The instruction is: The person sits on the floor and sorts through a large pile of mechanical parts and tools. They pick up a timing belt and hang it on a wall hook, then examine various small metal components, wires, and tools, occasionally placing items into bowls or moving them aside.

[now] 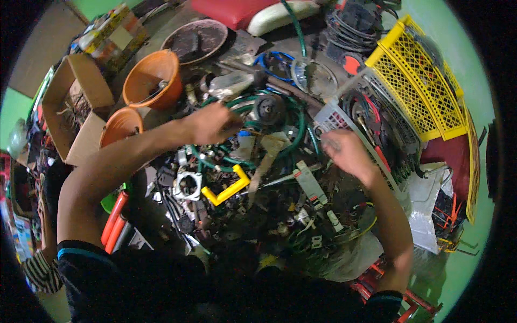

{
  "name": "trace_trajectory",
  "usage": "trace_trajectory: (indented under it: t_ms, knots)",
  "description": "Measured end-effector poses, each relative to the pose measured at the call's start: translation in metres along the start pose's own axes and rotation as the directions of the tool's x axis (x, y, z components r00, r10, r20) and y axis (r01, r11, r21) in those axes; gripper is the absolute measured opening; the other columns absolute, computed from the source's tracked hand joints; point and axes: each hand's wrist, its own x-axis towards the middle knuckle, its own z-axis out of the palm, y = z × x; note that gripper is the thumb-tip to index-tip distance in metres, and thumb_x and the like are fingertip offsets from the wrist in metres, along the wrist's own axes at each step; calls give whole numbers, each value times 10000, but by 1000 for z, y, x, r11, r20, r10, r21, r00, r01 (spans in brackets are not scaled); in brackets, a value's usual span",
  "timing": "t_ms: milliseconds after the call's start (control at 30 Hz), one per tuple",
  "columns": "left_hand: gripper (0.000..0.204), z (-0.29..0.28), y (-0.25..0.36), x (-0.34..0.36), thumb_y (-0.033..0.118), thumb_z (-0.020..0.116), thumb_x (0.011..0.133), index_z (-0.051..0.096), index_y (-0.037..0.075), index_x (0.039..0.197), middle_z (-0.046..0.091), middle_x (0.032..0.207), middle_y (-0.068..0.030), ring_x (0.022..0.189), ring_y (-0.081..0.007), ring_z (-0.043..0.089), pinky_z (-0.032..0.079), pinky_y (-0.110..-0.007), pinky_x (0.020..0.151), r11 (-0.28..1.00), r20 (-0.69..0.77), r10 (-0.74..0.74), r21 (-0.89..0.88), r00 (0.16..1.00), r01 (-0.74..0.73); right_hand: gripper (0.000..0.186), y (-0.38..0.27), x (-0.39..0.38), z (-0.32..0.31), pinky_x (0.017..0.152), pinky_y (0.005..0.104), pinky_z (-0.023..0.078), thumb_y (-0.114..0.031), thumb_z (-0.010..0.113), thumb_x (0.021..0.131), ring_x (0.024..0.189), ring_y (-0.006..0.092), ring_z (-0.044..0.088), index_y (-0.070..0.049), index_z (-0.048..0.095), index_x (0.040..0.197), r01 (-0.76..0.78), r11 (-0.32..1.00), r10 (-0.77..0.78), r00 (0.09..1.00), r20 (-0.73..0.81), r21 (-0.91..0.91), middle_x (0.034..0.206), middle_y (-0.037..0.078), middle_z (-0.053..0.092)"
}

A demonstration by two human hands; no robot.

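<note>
My left hand (215, 125) is closed, knuckles up, over the green hose (298, 137) coiled on a heap of small parts. What its fingers hold, if anything, is hidden. Just to its right is a dark round motor-like part (269, 110). My right hand (344, 152) is at the near corner of a grey plastic crate (335, 119), its fingers bent inward; I cannot make out what is in them. Between my arms lie a yellow angled piece (229, 189), a white square frame (187, 185) and a pale grey rectangular block (311, 184).
Two orange buckets (156, 81) and an open cardboard box (72, 116) stand at the left. A round pan (196, 40) is at the back. On the right, a yellow crate (412, 75) leans by the wall near coiled cables (353, 29). Red tubes (114, 223) lie by my left arm.
</note>
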Motion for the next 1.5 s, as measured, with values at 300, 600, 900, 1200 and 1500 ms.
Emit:
trace_trajectory:
  t_ms: [300,600,900,1200,1500]
  knots:
    - [314,84,4,-131,112,638,790,661,86,1103,671,863,-199,840,-379,653,528,-464,741,992,191,-94,-61,977,108,252,-100,20,79,823,460,520,-59,568,798,894,367,656,-51,680,1024,216,961,-83,825,560,-175,952,189,677]
    - [253,104,-4,-149,105,644,786,690,48,1028,678,870,-206,807,-365,665,541,-438,753,949,107,-131,-275,986,156,273,-66,-15,134,877,421,508,-96,621,816,954,344,657,-11,661,1072,-93,991,18,794,608,92,1004,195,686]
    - [268,108,22,-122,136,668,786,701,29,1029,683,894,-213,829,-352,669,535,-399,771,892,-3,-140,-435,990,124,364,-79,-27,156,865,442,494,-211,744,746,1002,363,620,-46,662,1059,-21,1000,30,868,496,-23,1036,167,669]
    - [255,119,33,-118,131,671,791,701,2,1010,698,926,-193,863,-312,689,536,-372,806,846,59,-146,-509,988,156,232,-87,-39,146,791,379,519,-179,761,733,885,290,652,-31,685,895,149,985,-167,944,285,85,868,141,682]
    - [451,93,69,-121,268,666,882,595,-42,1201,688,966,-188,818,-186,664,526,-321,772,667,7,-204,-731,979,144,181,-152,-37,78,718,267,530,15,687,809,775,129,657,37,615,974,-204,675,188,977,102,709,897,97,695]
